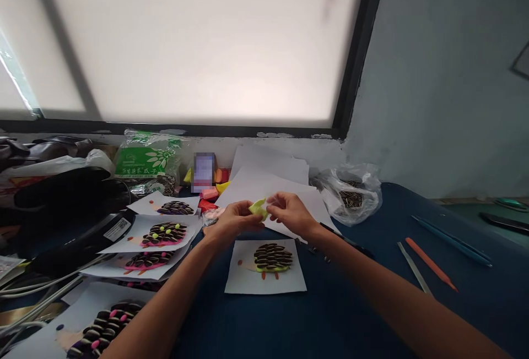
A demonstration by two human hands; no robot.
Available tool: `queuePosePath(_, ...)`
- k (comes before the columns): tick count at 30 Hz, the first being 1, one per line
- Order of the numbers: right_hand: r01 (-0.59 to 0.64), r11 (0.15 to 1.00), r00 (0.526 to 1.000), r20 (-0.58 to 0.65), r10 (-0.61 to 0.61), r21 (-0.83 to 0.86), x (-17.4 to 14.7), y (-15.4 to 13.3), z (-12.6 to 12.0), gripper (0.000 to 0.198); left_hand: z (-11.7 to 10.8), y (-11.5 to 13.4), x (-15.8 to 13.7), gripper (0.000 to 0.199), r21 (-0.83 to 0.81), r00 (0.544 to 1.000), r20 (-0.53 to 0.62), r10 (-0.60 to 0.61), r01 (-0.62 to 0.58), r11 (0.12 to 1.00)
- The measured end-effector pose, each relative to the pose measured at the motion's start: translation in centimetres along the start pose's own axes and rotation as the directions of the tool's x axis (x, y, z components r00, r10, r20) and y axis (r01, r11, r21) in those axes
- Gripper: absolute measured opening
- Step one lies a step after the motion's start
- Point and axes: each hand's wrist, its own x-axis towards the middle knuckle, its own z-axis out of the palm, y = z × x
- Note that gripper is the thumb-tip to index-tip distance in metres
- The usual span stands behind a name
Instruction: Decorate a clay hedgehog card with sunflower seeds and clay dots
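My left hand [235, 219] is closed on a lime-yellow piece of modelling clay [258, 208], held above the table. Whether a wrapper is around the clay I cannot tell. At the clay's right edge, the thumb and fingers of my right hand [291, 213] are pinched together against it. Below both hands lies a white paper card [237, 284] with a hedgehog picture. Dark striped sunflower seeds [273, 257] cover the hedgehog's back, above a lime-yellow clay edge. It has two short orange-brown legs [270, 276] and a brown nose.
More hedgehog cards [119, 243] overlap at left, near cables and a black object. Behind stand a green seed bag [142, 155], a phone [203, 172], coloured clay packets [209, 192] and white paper [264, 163]. A clear bag of seeds [351, 196], orange tool [430, 262] and blue tweezers [452, 240] lie right.
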Motion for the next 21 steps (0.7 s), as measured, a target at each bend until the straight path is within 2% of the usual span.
queuePosePath(3,0.040,0.996,0.980,-0.189,-0.055,-0.081,-1.3,-0.4,0.2,0.040,0.2,0.6,0.1,0.029,-0.063,0.998,-0.050,0.037,-0.040,0.997)
queuePosePath(4,0.083,0.990,0.970,-0.220,-0.106,-0.112,-2.0,-0.9,0.3,0.040,0.2,0.8,0.2,0.026,-0.081,0.996,-0.070,0.050,-0.056,0.995)
queuePosePath(5,0.177,0.967,0.955,-0.208,-0.214,-0.181,-2.8,-1.5,0.6,0.030,0.2,1.1,0.2,0.023,-0.097,0.994,-0.091,0.063,-0.072,0.993)
queuePosePath(6,0.258,0.946,0.952,-0.114,-0.283,-0.198,-3.8,-2.2,0.9,0.016,0.3,1.4,0.3,0.019,-0.110,0.991,-0.110,0.074,-0.086,0.990)
queuePosePath(7,0.314,0.936,0.949,0.038,-0.312,-0.159,-5.0,-3.0,1.4,0.011,0.3,1.7,0.3,0.016,-0.120,0.988,-0.128,0.086,-0.101,0.988)
queuePosePath(8,0.309,0.946,0.934,0.220,-0.282,-0.099,-6.2,-3.7,2.0,0.013,0.5,2.1,0.3,0.014,-0.127,0.985,-0.145,0.097,-0.116,0.985)
queuePosePath(10,0.189,0.982,0.873,0.455,-0.178,0.022,-8.6,-5.0,3.3,0.008,0.9,2.7,0.2,0.012,-0.130,0.980,-0.162,0.117,-0.139,0.982)
queuePosePath(13,-0.008,0.998,0.803,0.595,-0.033,0.066,-11.0,-6.0,5.4,0.007,1.9,3.7,-0.1,0.012,-0.117,0.975,-0.166,0.146,-0.166,0.979)
queuePosePath(15,-0.130,0.980,0.723,0.690,-0.012,0.153,-11.7,-5.9,7.0,0.007,2.5,4.2,-0.3,0.014,-0.100,0.975,-0.158,0.158,-0.175,0.979)
queuePosePath(17,-0.224,0.941,0.716,0.698,-0.019,0.255,-11.8,-5.4,8.5,0.003,3.1,4.5,-0.4,0.015,-0.087,0.975,-0.151,0.163,-0.177,0.980)
queuePosePath(19,-0.324,0.900,0.698,0.716,0.019,0.293,-11.8,-4.7,9.9,0.009,3.4,4.6,-0.5,0.016,-0.073,0.976,-0.144,0.164,-0.175,0.982)
queuePosePath(21,-0.335,0.901,0.685,0.728,0.031,0.277,-11.9,-4.1,10.5,0.009,3.5,4.5,-0.6,0.016,-0.053,0.977,-0.133,0.165,-0.173,0.983)
